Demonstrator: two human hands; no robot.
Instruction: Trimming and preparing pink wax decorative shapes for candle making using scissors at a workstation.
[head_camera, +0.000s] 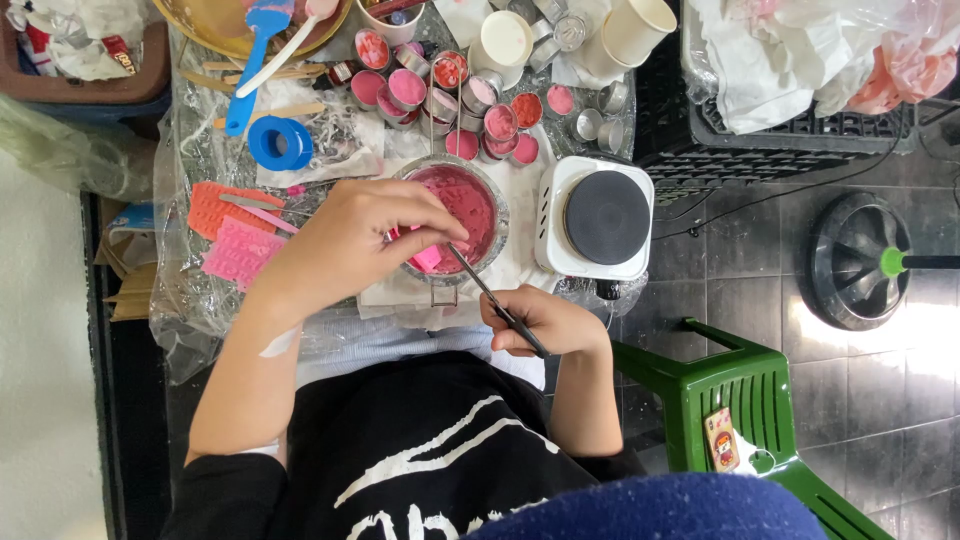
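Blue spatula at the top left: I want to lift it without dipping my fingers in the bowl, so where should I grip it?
Probably grip the spatula low on its bare handle, near the end lying on the table, coming in from the left. It lies slanted, with its blade propped up on the bowl rim, so the lower handle end is the free part.

Little free room round the pink-filled metal bowl (462, 205): left hand (350, 240) covers its left rim, right hand (545, 322) w/ thin dark tool (495, 300) blocks the near side. Behind it, packed small tins (440, 90) & white cups (600, 35). Right: white hotplate (597, 218) just beside the bowl. Left: pink & orange moulds (235, 235), blue tape roll (280, 143), blue spatula (255, 60). Open floor only past the hotplate, btw green chair (745, 400) & black fan base (855, 260)
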